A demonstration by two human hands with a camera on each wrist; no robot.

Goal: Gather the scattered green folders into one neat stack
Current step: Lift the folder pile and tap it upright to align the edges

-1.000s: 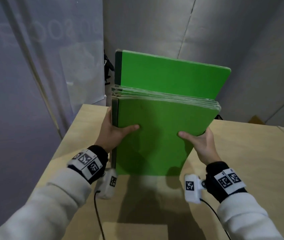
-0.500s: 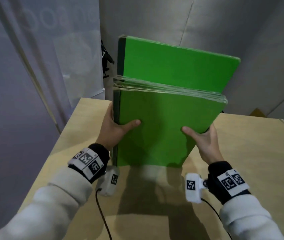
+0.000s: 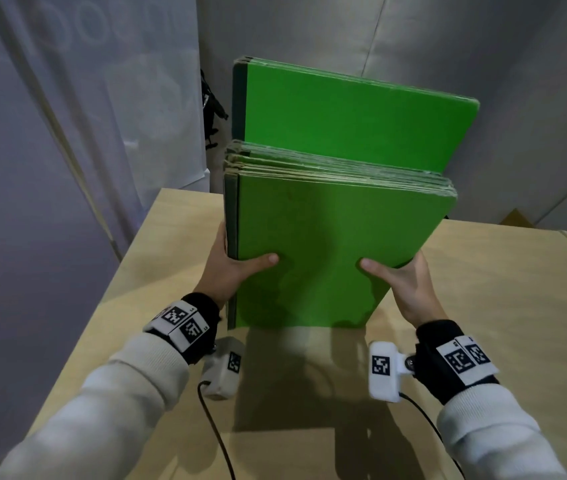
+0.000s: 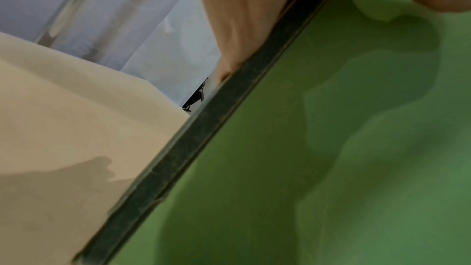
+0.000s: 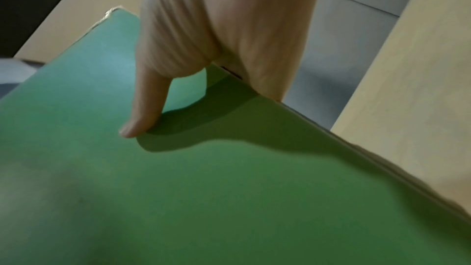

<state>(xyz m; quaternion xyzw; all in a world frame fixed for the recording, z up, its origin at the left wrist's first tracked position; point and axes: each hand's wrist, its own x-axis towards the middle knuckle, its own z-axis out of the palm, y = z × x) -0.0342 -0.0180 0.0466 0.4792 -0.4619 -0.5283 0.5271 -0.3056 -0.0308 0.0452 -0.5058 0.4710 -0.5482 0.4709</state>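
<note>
green folders (image 3: pixel 330 251) are seen from the head view stood on edge as one bundle near the table's (image 3: pixel 503 306) far left corner, one folder at the back rising higher than the rest. the bundle is gripped at its dark spine side by the left hand (image 3: pixel 228 271), thumb laid across the front cover, and at the opposite side by the right hand (image 3: pixel 405 284), thumb likewise on the cover. in the left wrist view, the green folders (image 4: pixel 331 148) fill the right, the dark spine running diagonally, with the left hand (image 4: pixel 244 17) wrapped round it above the table (image 4: pixel 63 118). in the right wrist view, the right hand (image 5: pixel 216 33) is clamped on the folders' (image 5: pixel 229 188) edge, thumb pressed on the cover, the table (image 5: pixel 413 88) beside.
</note>
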